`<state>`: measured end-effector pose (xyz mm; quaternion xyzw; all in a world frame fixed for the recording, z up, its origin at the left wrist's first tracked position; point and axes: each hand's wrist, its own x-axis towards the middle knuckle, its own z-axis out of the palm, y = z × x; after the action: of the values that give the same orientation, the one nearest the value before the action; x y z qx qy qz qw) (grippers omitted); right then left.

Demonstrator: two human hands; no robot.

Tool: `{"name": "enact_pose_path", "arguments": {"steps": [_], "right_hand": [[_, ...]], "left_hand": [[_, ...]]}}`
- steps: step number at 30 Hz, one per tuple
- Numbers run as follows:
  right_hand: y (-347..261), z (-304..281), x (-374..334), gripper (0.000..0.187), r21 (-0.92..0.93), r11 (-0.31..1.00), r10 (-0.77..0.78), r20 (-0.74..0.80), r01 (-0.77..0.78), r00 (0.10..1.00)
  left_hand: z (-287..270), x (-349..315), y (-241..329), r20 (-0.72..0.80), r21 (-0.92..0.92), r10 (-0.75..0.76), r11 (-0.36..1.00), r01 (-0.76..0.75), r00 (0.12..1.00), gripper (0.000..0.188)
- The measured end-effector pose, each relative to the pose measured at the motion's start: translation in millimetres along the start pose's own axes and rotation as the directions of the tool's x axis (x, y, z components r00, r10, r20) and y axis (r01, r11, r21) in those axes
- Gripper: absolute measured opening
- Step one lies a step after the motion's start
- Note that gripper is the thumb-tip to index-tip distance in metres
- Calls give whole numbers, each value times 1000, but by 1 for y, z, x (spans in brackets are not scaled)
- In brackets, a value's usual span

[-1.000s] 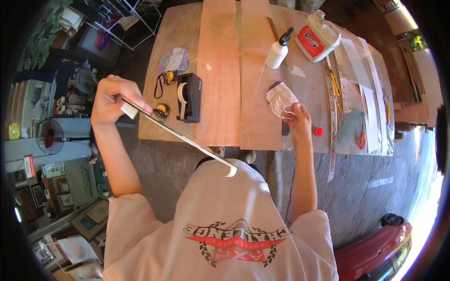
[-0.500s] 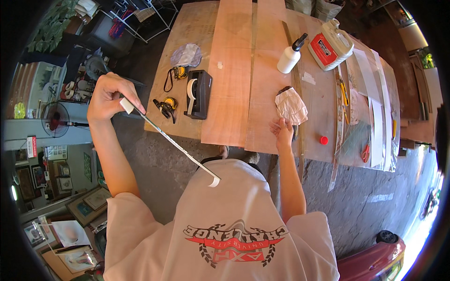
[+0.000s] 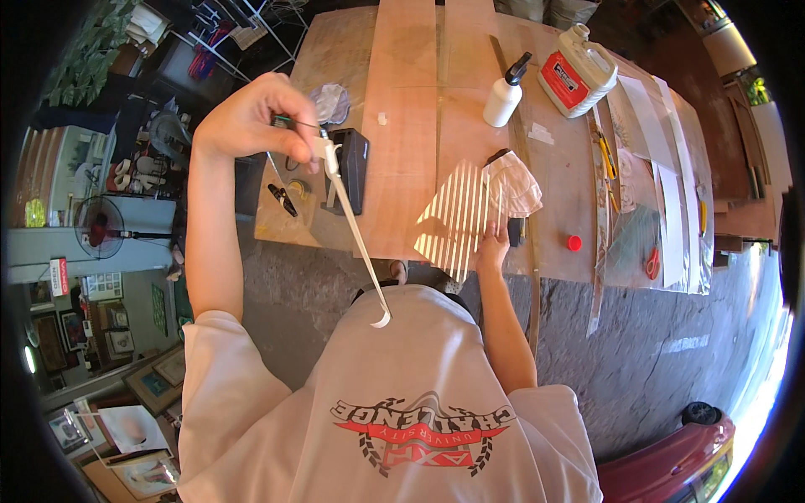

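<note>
Raised over the table's near left side, my left hand (image 3: 260, 121) pinches a thin, flat piece (image 3: 356, 226) by its upper end. It is seen nearly edge-on and slants down toward my shirt. White tape (image 3: 325, 155) sits at its upper end, and another curled white tab (image 3: 381, 321) sticks out at the lower end. My right hand (image 3: 493, 245) rests at the table's near edge, fingers apart, against the lower edge of a crumpled pale cloth (image 3: 514, 184). Bright and dark stripes (image 3: 453, 222) fall beside it on the board, apparently light, with a shadow across them.
A black tape dispenser (image 3: 352, 168) stands behind my left hand. Farther right are a white spray bottle (image 3: 503, 99), a large jug (image 3: 576, 71), a red cap (image 3: 573, 243), red-handled scissors (image 3: 652, 264) and a yellow cutter (image 3: 605, 158). A fan (image 3: 101, 225) stands at the left.
My left hand has moved right and up, and the piece now hangs more steeply. The bright stripes have appeared beside my right hand, which has shifted slightly.
</note>
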<state>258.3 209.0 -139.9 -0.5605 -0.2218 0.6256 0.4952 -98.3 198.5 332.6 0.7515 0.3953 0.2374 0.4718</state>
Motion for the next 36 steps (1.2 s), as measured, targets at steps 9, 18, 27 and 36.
{"name": "enact_pose_path", "arguments": {"steps": [9, 18, 27, 36], "right_hand": [[-22, 7, -25, 60, -660, 750, -164, -122, 44, 979], [-183, 22, -113, 79, -157, 982, 16, 638, 109, 770], [-201, 99, -164, 42, -185, 983, 88, 425, -9, 901], [-163, 122, -135, 29, -98, 995, 50, 194, -31, 980]], "left_hand": [[14, 72, 0, 305, -9, -86, 996, 94, 949, 24], [42, 142, -51, 521, -60, -234, 949, 309, 821, 18], [72, 232, -136, 734, -125, -97, 954, 274, 672, 20], [88, 290, -209, 865, -33, -132, 948, 317, 485, 29]]}}
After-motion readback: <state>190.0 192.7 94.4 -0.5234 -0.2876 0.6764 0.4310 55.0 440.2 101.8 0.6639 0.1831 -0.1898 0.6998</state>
